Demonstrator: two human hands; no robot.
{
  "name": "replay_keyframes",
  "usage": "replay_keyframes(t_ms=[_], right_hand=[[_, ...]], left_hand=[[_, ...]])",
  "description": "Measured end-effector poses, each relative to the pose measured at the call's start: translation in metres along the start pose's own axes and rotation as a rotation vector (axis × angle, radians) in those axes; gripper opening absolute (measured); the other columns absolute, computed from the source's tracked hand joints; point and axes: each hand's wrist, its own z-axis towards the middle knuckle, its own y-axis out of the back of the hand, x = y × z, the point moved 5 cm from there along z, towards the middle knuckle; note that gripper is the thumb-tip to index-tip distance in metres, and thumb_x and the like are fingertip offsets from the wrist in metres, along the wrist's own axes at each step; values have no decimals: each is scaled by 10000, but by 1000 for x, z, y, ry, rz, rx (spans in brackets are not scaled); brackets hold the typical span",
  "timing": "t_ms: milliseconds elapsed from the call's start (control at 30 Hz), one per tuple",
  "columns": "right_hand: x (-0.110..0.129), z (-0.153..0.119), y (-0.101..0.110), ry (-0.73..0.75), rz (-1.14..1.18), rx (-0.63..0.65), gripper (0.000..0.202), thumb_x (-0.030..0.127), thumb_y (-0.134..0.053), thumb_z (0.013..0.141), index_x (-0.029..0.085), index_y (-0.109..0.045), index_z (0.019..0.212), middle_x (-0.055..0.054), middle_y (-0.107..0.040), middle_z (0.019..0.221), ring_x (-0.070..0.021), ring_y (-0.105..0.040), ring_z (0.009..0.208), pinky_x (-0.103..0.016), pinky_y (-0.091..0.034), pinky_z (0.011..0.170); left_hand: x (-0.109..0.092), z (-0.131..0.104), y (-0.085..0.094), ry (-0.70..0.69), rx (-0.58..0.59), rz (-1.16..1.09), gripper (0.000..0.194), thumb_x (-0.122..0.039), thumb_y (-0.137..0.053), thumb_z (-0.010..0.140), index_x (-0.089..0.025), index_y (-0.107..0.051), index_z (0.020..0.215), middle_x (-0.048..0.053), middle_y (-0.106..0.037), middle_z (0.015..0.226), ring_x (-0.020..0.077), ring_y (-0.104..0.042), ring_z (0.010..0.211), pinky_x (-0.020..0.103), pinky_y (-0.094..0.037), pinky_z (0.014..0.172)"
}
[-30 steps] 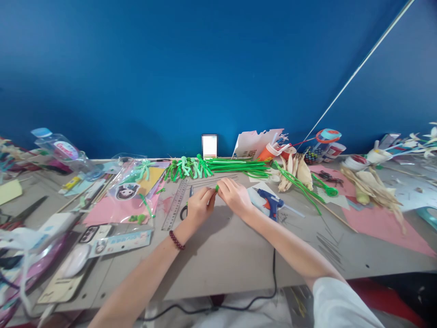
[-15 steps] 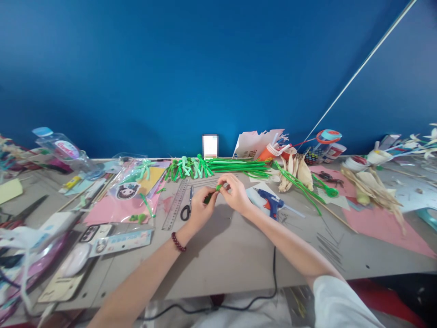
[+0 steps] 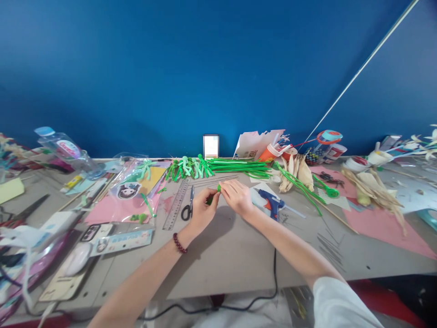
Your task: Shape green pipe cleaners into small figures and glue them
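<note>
Close together above the middle of the table, my left hand [image 3: 205,206] and my right hand [image 3: 236,197] meet at a small green pipe cleaner piece [image 3: 219,187]. My left fingers are closed on it, with more green showing inside the curl of that hand. The fingertips of my right hand press against its other side. Most of the piece is covered by my fingers, so its full shape is hidden. Just left of my left hand lie black-handled scissors [image 3: 186,212] and a clear ruler [image 3: 176,205]. To the right of my right hand is a blue glue gun [image 3: 272,203].
Along the wall lie green pipe cleaner stems [image 3: 239,166] and bent green pieces [image 3: 189,166]. Orange paper cups [image 3: 269,152] and dried husks [image 3: 300,173] stand at the right. A plastic bag [image 3: 126,205] over pink paper lies left. A black cord [image 3: 275,269] hangs over the front edge.
My right hand has turned and flattened, its fingers now pointing more to the left over the green piece. My left hand has barely shifted and still holds it.
</note>
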Motion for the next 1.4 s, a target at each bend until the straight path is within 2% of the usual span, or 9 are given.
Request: replay_keyframes(t_ms=[367, 500, 567, 700, 833, 967, 1133, 1267, 1400], right_hand=[[-2, -2, -4, -40, 115, -32, 206, 140, -434, 886, 185, -632, 921, -82, -678, 818, -183, -622, 796, -312, -519, 717], [-8, 0, -3, -224, 262, -56, 189, 160, -462, 862, 201, -646, 864, -60, -676, 800, -165, -619, 748, -300, -521, 704], [-13, 3, -4, -343, 381, -23, 157, 174, -499, 830, 195, -653, 853, -52, -673, 805, -150, -612, 705, -286, -525, 671], [-22, 8, -11, -600, 747, 177, 187, 238, -548, 778, 182, -654, 921, -49, -667, 854, -146, -617, 729, -236, -527, 560], [-30, 9, -15, -770, 1015, 327, 233, 279, -569, 762, 158, -651, 944, -36, -655, 781, -119, -589, 632, -216, -514, 498], [-32, 8, -15, -762, 1024, 393, 247, 243, -616, 737, 159, -661, 965, -15, -652, 753, -75, -544, 532, -220, -512, 530], [-26, 8, -17, -775, 1142, 433, 290, 234, -601, 735, 150, -655, 1007, -27, -658, 781, -91, -579, 554, -239, -537, 528], [-25, 7, -20, -794, 1139, 415, 258, 175, -561, 718, 142, -666, 950, -8, -638, 689, -103, -592, 561, -240, -545, 524], [-24, 7, -18, -772, 1050, 388, 214, 181, -557, 718, 143, -653, 906, 5, -626, 656, -96, -578, 510, -233, -531, 495]], left_hand=[[4, 1, -1, 66, 41, -100, 164, -312, -595, 792, -164, -614, 724, -3, -562, 632, 98, -538, 524, 212, -443, 495], [7, 4, -2, 112, 31, -172, 183, -341, -611, 780, -162, -629, 746, 3, -585, 660, 96, -537, 534, 216, -450, 510], [9, 7, -1, 148, 18, -228, 198, -357, -625, 767, -160, -633, 750, 0, -585, 646, 94, -522, 539, 214, -438, 515], [15, 12, -3, 259, 41, -398, 237, -387, -666, 722, -153, -639, 748, -15, -559, 592, 88, -491, 529, 218, -408, 531], [18, 12, -10, 421, 148, -620, 277, -407, -704, 674, -146, -615, 695, -22, -520, 565, 86, -479, 520, 223, -398, 537], [21, 9, -17, 557, 236, -807, 295, -397, -736, 635, -147, -583, 673, -29, -469, 546, 83, -442, 508, 228, -389, 524], [21, 7, -20, 636, 302, -892, 308, -384, -748, 617, -154, -545, 652, -37, -408, 538, 89, -418, 502, 246, -380, 526], [19, 5, -22, 638, 346, -867, 313, -381, -757, 599, -155, -546, 647, -31, -410, 553, 94, -420, 515, 252, -373, 540], [19, 6, -21, 593, 329, -844, 341, -410, -753, 600, -156, -527, 607, -32, -409, 529, 91, -406, 502, 244, -360, 518]])
